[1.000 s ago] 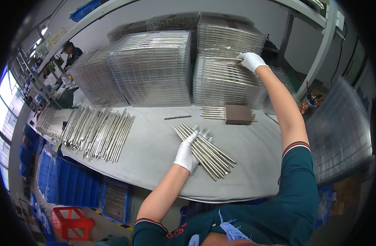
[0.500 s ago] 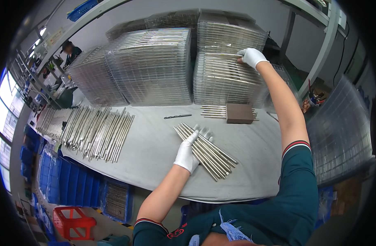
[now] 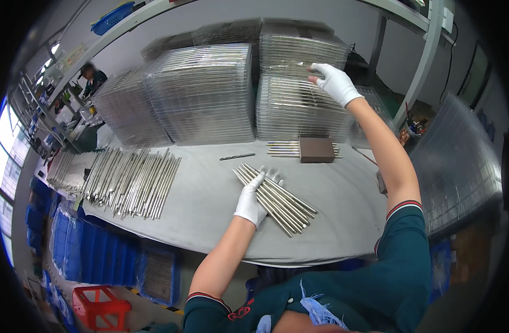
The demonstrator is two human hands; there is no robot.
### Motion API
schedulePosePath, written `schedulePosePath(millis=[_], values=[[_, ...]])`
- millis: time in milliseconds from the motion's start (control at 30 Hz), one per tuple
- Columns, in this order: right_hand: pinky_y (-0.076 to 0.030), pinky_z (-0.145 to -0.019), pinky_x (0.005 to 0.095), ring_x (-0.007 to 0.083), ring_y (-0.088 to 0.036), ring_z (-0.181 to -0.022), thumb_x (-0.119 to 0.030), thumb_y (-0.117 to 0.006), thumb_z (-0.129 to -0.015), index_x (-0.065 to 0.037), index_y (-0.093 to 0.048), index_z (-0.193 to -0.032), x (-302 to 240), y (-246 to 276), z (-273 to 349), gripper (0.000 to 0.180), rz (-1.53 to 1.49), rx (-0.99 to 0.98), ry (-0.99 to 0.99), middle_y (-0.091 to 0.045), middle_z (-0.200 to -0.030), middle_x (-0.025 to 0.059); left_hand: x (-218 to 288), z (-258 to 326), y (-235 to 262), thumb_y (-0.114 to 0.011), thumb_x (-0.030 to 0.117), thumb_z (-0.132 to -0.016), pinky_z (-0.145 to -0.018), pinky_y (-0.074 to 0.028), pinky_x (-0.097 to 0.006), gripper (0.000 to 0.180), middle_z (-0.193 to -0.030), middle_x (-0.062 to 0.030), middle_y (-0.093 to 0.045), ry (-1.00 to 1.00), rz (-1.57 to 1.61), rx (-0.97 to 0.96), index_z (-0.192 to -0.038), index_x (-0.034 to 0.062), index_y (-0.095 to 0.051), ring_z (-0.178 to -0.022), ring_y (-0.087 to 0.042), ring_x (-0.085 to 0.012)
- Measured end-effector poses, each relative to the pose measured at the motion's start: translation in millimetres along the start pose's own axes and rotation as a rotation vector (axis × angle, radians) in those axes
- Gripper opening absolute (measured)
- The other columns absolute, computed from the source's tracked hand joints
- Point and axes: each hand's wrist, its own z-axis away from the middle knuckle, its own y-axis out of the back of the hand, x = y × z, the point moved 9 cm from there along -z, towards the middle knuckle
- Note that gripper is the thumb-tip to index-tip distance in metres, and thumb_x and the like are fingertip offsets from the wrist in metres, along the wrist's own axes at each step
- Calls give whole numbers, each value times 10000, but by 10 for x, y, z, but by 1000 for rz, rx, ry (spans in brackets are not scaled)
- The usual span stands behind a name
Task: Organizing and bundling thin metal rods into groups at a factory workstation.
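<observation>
A bundle of slim silvery metal rods (image 3: 279, 201) lies slanting in my white-gloved left hand (image 3: 253, 194), above the cloth-covered table. My thumb crosses over the rods, and the other fingers come out on their far side. My right hand (image 3: 336, 84), gloved in white with bare fingertips, is raised in front of the right-hand stack of clear plastic trays (image 3: 299, 119). Its thumb and forefinger are apart, with nothing visible between them. Rows of similar rods lie in that stack. Whether the fingertips touch it, I cannot tell.
Many loose rods (image 3: 135, 180) cover the table's left side. A dark drill bit (image 3: 237, 157) and a brown block (image 3: 316, 150) resting across several rods lie before the stacks. More filled trays (image 3: 204, 100) stand behind. Clear sheets (image 3: 460, 166) lean at right; a red stool (image 3: 101, 307) stands lower left.
My right hand has come off the rods at the stack's front, and its fingers have spread. The left hand still holds its bundle. The whole view has shifted slightly.
</observation>
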Motion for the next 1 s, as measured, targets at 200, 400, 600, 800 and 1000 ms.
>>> schedulePosePath(millis=[200,400,600,800,1000], values=[[-263,-1046,475,272,-489,-1138,-181,-692,-712,-97,-614,-1021,-1078,935,1495,329,271,-41,363,-585,-1109,59,3,-24,-19,-527,96,-876,-931,-446,-443,267,-1158,-137,-495,5,-6,-26,-1129,99,-439,-1063,-517,-313],[-252,-1057,444,247,-504,-1138,-211,-677,-751,-109,-621,-1002,-993,2698,2271,277,596,345,163,-598,-1123,32,78,-56,62,-545,106,-863,-930,-441,-469,251,-1128,-144,-518,-48,-9,-84,-1091,87,-441,-1059,-512,-312],[-419,-881,269,137,-583,-940,-279,-615,-848,-35,-640,-962,-219,4140,3225,271,385,734,-312,-644,-1011,53,23,-107,-2,-463,123,-899,-984,-380,-519,199,-1221,-163,-475,-57,-18,-67,-1084,55,-440,-1155,-448,-335],[-425,-795,219,93,-564,-862,-290,-619,-850,0,-614,-962,127,3878,3320,311,132,474,-499,-628,-1013,37,71,-78,57,-527,119,-875,-957,-403,-503,289,-1192,-150,-493,-69,-21,-116,-1138,45,-435,-1106,-484,-323],[-426,-810,238,100,-565,-856,-275,-629,-838,-11,-624,-920,173,3968,3239,277,111,344,-498,-629,-1001,18,39,-87,48,-523,133,-880,-959,-398,-496,316,-1181,-145,-506,-57,-24,-99,-1164,38,-421,-1114,-482,-315]])
